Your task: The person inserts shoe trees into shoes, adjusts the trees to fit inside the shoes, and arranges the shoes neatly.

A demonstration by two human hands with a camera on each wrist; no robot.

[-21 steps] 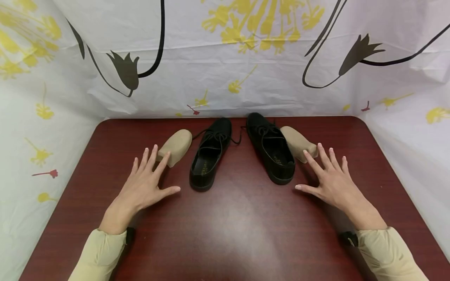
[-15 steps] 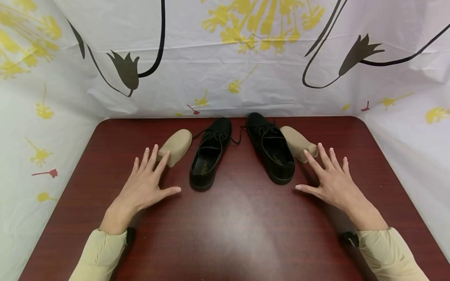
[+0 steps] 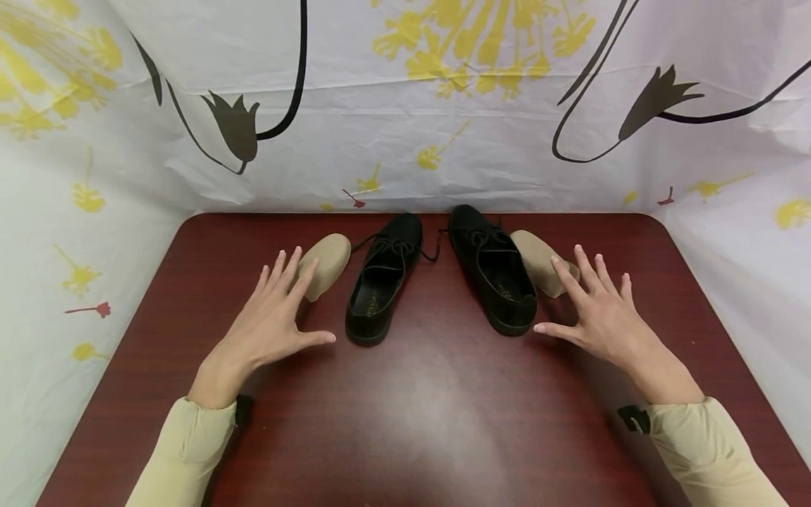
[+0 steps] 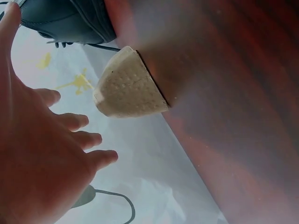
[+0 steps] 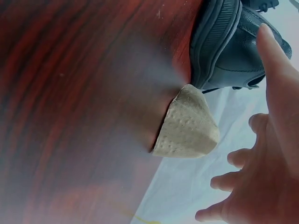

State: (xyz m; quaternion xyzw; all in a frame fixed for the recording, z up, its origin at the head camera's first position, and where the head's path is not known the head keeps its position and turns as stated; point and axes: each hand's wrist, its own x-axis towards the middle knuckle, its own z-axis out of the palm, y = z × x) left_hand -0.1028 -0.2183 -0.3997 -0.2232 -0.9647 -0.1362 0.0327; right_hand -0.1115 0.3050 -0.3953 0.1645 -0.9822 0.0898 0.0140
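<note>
Two black lace-up shoes stand on the table with their toes pointing away: the left shoe (image 3: pixel 383 282) and the right shoe (image 3: pixel 494 271). Outside each lies a beige, toe-shaped insert that looks like moulded pulp: the left insert (image 3: pixel 331 264) and the right insert (image 3: pixel 543 260). My left hand (image 3: pixel 269 320) spreads its fingers over the near end of the left insert, thumb pointing toward the left shoe's heel. Likewise, my right hand (image 3: pixel 602 317) has spread fingers by the right insert, its thumb near the right shoe's heel. Both wrist views show the palms holding nothing.
The dark red wooden table (image 3: pixel 418 422) ends at a white, flower-patterned sheet (image 3: pixel 405 169) behind the shoes, which also hangs along both sides. A loose shoelace (image 3: pixel 437 246) lies between the two shoes. The right insert sits right against its shoe.
Both hands have moved slightly forward, the left also a little inward, over the near ends of the inserts. The head view has shifted slightly; shoes and inserts stay in place.
</note>
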